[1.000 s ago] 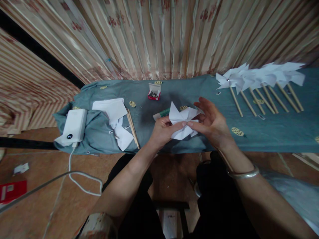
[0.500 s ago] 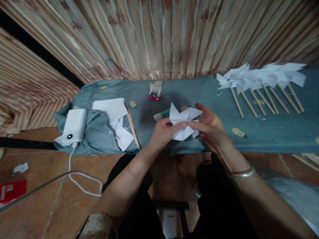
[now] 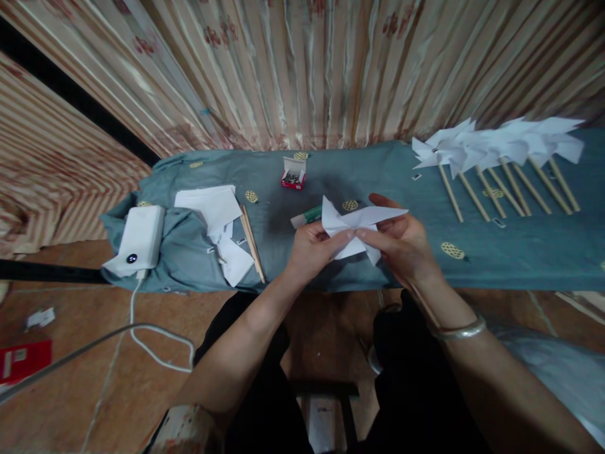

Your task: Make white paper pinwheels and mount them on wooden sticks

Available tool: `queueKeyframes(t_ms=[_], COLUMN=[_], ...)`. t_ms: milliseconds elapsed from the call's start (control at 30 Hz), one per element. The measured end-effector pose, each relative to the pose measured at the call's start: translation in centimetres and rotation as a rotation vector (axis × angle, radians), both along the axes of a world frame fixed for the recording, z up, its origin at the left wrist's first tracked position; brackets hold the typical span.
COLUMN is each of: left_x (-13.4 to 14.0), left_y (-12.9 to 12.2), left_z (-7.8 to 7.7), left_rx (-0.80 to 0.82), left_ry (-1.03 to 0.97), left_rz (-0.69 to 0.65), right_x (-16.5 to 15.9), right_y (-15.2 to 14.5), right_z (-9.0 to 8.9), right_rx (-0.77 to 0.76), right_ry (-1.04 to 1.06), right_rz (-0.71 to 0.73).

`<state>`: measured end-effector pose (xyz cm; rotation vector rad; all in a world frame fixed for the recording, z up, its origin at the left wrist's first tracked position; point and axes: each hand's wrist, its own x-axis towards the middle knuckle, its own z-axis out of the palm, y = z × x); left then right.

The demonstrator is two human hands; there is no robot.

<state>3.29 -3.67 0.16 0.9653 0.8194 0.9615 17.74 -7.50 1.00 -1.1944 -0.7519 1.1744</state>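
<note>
A white folded paper pinwheel [image 3: 352,219] is held between both hands above the near part of the cloth. My left hand [image 3: 314,249] pinches its left side, the thumb pressing near the centre. From the other side my right hand [image 3: 401,243] grips it, thumb also at the centre and fingers behind the paper. The two thumb tips almost meet. Behind the left fingers lies a green and white tube-like item [image 3: 307,217], partly hidden. Farther back stands an open small red box [image 3: 293,174] holding small metal pieces.
Several finished pinwheels [image 3: 501,151] on wooden sticks lie at the right on the blue-green cloth [image 3: 401,173]. White paper sheets [image 3: 208,207] and loose wooden sticks [image 3: 253,243] sit left of my hands, beside a white power bank [image 3: 140,239] with a cable.
The paper's upper right blade now sticks out farther to the right, over my right fingers, and looks less folded in. Both hands stay at nearly the same place.
</note>
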Motion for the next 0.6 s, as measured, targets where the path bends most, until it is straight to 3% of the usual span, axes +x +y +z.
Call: queueKeyframes(t_ms=[233,600], left_x=[-0.08,0.10], left_y=[-0.05,-0.01], left_z=[-0.02,-0.11], left_rx=[0.097,0.124], left_ry=[0.094,0.111], left_rz=[0.036,0.093], right_x=[0.07,-0.24], right_y=[0.00,0.31], right_z=[-0.16,-0.22], right_rx=[0.012,0.018], right_ry=[-0.058,-0.009], right_rz=[0.011,-0.011])
